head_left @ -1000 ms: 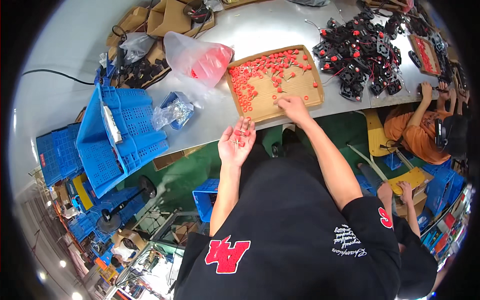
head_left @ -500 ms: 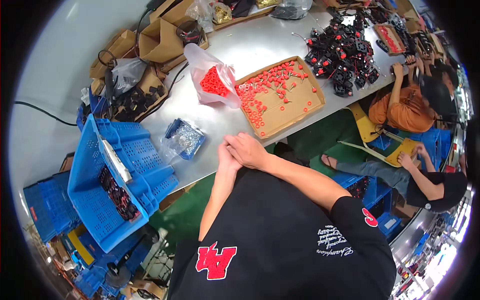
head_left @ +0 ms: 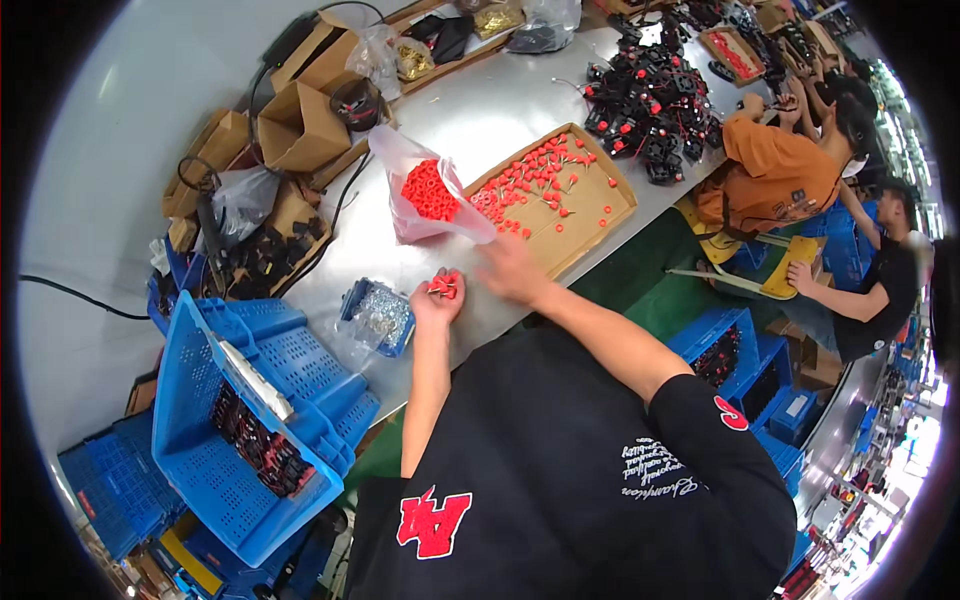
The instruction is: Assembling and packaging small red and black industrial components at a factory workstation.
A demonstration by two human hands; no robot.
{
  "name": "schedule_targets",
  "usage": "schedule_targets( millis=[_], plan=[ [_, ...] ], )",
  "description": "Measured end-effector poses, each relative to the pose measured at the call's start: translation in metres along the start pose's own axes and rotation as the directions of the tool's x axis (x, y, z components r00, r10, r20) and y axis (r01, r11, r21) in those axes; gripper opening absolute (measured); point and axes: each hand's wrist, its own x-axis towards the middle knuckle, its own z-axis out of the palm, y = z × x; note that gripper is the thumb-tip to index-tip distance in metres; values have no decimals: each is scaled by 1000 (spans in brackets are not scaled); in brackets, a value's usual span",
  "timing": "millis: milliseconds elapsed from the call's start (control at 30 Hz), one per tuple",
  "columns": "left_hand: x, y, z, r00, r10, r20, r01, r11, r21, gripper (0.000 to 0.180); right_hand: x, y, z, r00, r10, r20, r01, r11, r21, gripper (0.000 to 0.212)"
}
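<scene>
**Hands split apart: left hand cups the red pieces, right hand swings out**

They were clasped together half a second ago, and now they've parted! The right hand has swung forward and out to the near left corner of the cardboard tray, caught in a blur right beside the drooping tip of the plastic bag. Is anything between those fingers? Too smeared — I cannot tell whether they are pinched or spread.

Over on the left, a much clearer picture: palm up, fingers curled in loosely around a small cluster of red pieces, with a metal stem showing among them. That handful sits above the near edge of the metal table, just beside the small blue box of silvery screws.

Across the tray, more red-headed parts lie scattered, their metal stems pointing every which way, with bare cardboard showing toward the near right side. The bag slumps against the tray's left end, its mouth gaping on a heap of red rings.

Farther right, a big pile of black fan assemblies dotted with red — and beyond it, a co-worker in orange is seated along the same table.
</scene>
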Motion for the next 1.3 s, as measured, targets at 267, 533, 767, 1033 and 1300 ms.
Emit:
schedule_targets(
  millis=[267, 533, 767, 1033, 1300],
  plan=[
    [-17, 10, 38, 974, 197, -114, -199, 980, -10, 40, -8, 115, -54, 858, 489, -155, -513, 816, -265, 43],
    [-28, -49, 50, 789, 561, 249, -492, 335, 804, 17, -1, 155, -50, 899, 381, 216, -328, 912, -247, 25],
    [20, -148, 95, 491, 60, 869, -372, -888, 272, 25, 6, 180, -66, 943, 309, 124, -313, 950, 17, 19],
    [42, -148, 103, 525, 202, 827, -280, -876, 392, 13, -3, 194, -92, 535, 533, 655, -576, -337, 745, 18],
    [44, -132, 140, 922, -172, 348, -104, 755, 647, 20, 4, 208, -103, 418, 402, 815, -641, -505, 578, 22]
  ],
)
